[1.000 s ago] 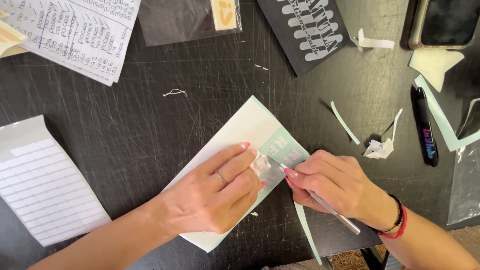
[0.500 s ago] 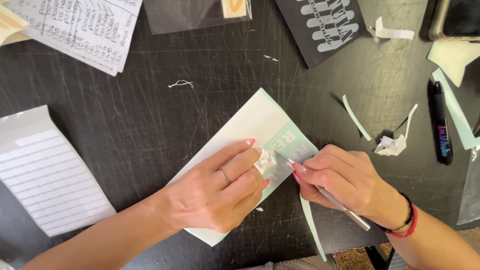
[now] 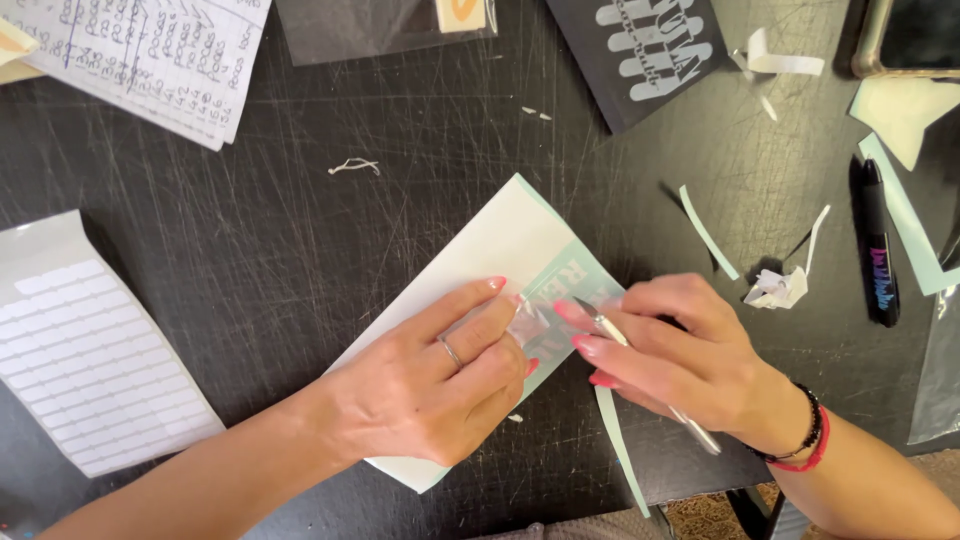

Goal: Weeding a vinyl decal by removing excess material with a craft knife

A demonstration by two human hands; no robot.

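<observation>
A white and pale green vinyl sheet (image 3: 500, 245) with white cut lettering lies at an angle on the black table (image 3: 300, 250). My left hand (image 3: 430, 385) presses flat on the sheet, and its fingers pinch a small crumpled bit of clear film (image 3: 525, 320). My right hand (image 3: 670, 355) holds a thin metal pick tool (image 3: 612, 330) like a pen, its tip on the lettering next to the film. A ring is on my left hand, and bracelets circle my right wrist.
A white lined label sheet (image 3: 90, 360) lies at the left, handwritten paper (image 3: 150, 50) at top left, a black card with white lettering (image 3: 650, 50) at top. Vinyl scraps (image 3: 780, 285) and a black marker (image 3: 878, 245) lie at the right. The table edge runs close below my hands.
My right hand has shifted slightly, bringing the tool tip closer to my left fingertips. The view has drifted a little; the sheet stays put.
</observation>
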